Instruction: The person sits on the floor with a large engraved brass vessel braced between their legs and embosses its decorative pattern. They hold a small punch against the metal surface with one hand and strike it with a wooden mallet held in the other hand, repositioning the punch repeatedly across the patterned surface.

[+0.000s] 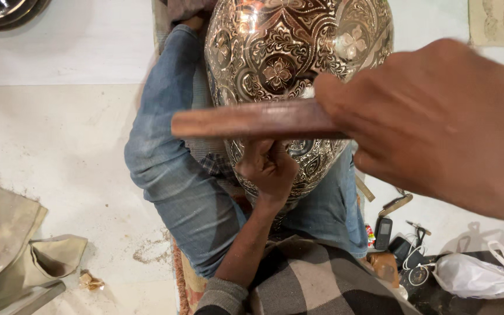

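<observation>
A large engraved metal vase (298,64) with floral patterns lies across my lap, between my legs in blue jeans. My right hand (438,122) is raised close to the camera and is shut on a flat wooden stick (246,121) held level above the vase. My left hand (269,169) rests against the lower side of the vase, fingers closed as if pinching a small tool, which I cannot make out.
A beige cloth bag (24,251) lies on the floor at the left. At the right are a small phone (384,232), wooden tools (396,205), cables and a white plastic bag (479,274). A metal bowl (1,11) sits at top left.
</observation>
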{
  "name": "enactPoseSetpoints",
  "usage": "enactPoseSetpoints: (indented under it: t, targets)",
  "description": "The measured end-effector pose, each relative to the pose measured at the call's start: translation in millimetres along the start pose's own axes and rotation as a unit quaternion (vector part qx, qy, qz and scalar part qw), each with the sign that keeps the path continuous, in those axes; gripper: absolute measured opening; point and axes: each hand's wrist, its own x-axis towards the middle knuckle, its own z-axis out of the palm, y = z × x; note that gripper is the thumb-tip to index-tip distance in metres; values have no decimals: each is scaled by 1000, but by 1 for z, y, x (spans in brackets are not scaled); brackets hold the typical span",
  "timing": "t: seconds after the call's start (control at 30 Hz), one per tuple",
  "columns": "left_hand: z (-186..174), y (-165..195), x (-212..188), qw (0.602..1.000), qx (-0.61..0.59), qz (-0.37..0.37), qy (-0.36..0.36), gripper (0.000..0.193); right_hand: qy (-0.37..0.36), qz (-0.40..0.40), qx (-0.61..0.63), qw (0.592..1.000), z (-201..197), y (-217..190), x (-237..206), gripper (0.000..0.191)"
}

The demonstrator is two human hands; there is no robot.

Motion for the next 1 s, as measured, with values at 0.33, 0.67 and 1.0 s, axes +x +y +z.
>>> enactPoseSetpoints:
  t: [0.33, 0.67, 1.0]
  targets:
    - [-4, 5, 16, 982, -81, -171, -24, 22, 64, 12, 108, 992, 60, 25, 9, 61]
    - [-10, 6, 52, 958, -100, -56, -265, 48, 410, 81, 728, 543, 287, -69, 63, 29]
    - [-17, -4, 72, 883, 22, 105, -458, 60, 407, 92, 713, 564, 358, -98, 52, 28]
